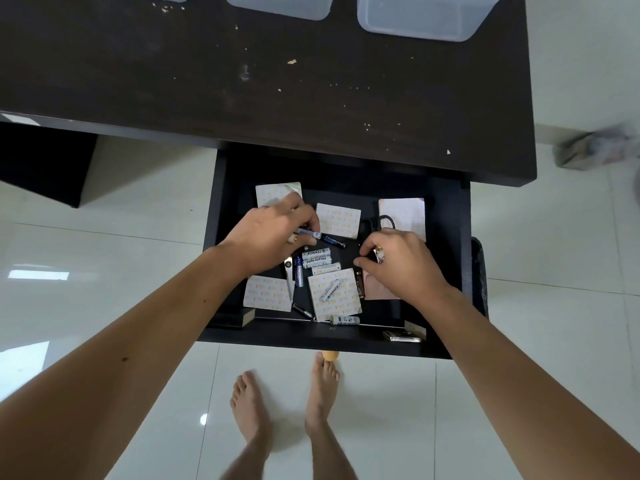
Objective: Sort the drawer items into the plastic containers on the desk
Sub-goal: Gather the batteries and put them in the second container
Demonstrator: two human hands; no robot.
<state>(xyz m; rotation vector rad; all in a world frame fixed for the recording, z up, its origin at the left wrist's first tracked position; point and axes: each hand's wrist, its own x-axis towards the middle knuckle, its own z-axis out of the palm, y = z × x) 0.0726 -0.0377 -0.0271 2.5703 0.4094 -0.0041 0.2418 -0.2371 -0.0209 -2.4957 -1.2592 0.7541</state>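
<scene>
Feet: two bare feet (284,407) stand on pale floor tiles (519,393), just in front of the drawer.
Drawer: the dark drawer (277,336) stands pulled out from under the desk, its front edge toward the person.
Left hand: the left hand (273,233) reaches into the drawer's left half, fingers curled round a slim white-and-blue battery (306,233).
Right hand: the right hand (401,261) is in the drawer's right half, fingers bent round a small pale item (379,253); what it is cannot be told.
Loose batteries: a cluster of white batteries (317,259) lies at the drawer's middle between the two hands; one dark battery (334,241) lies just behind them; another white battery (344,320) lies by the drawer's front edge.
Note pads: several pale printed pads lie about the drawer floor; one pad (334,294) near the front carries a white battery on top.
Scissors: black scissor handles (384,221) show at the drawer's rear right, just behind the right hand.
Desk: the dark desk top (277,91) lies behind the drawer.
Containers: clear plastic containers (422,19) stand along the desk's far edge, well apart from the drawer.
</scene>
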